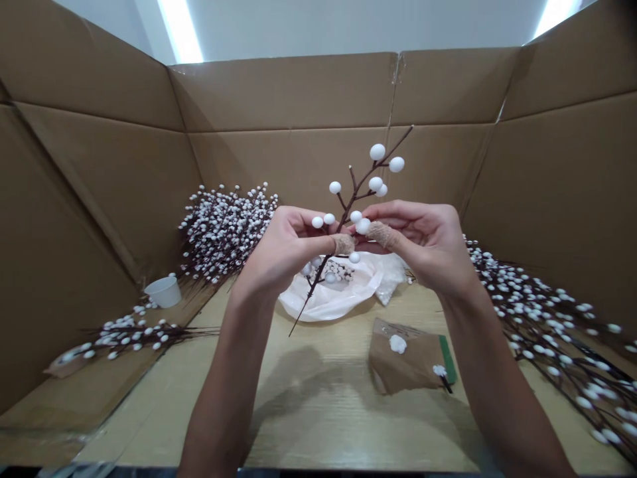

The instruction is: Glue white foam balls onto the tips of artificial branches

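A brown branch (357, 189) with several white balls leans up to the right in front of me. My left hand (303, 242) pinches its stem between a tape-wrapped thumb and the fingers. My right hand (415, 232), its thumb also wrapped, has its fingertips closed on a white ball (363, 226) beside the stem. Some branch tips carry no ball. Below and behind the hands, a white plastic bag (343, 302) lies open with small white balls inside. The branch's bare lower end hangs over that bag.
Brown paper (405, 365) with white blobs lies front right of centre. A dense bunch of berry branches (223, 229) stands back left, near a white cup (164, 292) and a smaller bunch (134, 335). More branches (547, 318) lie right. Cardboard walls (298, 93) enclose the table.
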The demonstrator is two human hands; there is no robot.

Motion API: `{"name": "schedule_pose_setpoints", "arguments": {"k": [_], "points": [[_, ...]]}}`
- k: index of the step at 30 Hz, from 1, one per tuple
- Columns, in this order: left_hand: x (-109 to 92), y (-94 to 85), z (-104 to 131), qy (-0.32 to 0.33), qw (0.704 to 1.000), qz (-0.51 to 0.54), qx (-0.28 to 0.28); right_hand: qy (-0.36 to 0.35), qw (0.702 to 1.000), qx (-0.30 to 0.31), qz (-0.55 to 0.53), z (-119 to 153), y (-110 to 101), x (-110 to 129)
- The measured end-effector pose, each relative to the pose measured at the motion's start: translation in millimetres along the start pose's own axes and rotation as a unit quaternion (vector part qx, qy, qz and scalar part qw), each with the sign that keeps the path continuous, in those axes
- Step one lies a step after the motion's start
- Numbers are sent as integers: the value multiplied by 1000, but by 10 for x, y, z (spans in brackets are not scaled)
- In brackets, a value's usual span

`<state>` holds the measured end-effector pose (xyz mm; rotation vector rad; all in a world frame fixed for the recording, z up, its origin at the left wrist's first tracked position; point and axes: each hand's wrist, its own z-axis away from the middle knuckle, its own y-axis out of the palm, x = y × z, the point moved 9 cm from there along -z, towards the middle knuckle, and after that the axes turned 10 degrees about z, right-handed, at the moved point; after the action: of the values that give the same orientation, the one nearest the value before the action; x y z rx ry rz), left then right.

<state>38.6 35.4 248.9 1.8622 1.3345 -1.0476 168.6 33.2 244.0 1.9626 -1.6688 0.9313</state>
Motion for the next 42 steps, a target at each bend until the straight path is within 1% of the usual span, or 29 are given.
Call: {"name": "schedule_pose_setpoints", "arguments": {"k": [6, 16, 26, 33, 36, 39, 42], "points": [[-16, 3, -7, 5, 1000, -11, -9, 0, 1000, -14, 11, -25, -1, -68], [20, -29, -9, 6, 999, -49, -15, -9, 999, -29, 35, -24, -15, -73], [31, -36, -19, 14, 998, -53, -37, -19, 1000, -18, 18, -35, -2, -132], [63, -53, -30, 15, 998, -47, -48, -16, 999, -28, 9, -53, -3, -136], [72, -56, -42, 11, 998, -53, -43, -11, 999, -31, 12, -60, -10, -150], [91, -41, -57, -2, 998, -64, -25, 3, 1000, -16, 14, -78, -26, -190], [111, -48, -78, -1, 998, -57, -22, 17, 1000, 21, 2, -100, -50, -223]]}}
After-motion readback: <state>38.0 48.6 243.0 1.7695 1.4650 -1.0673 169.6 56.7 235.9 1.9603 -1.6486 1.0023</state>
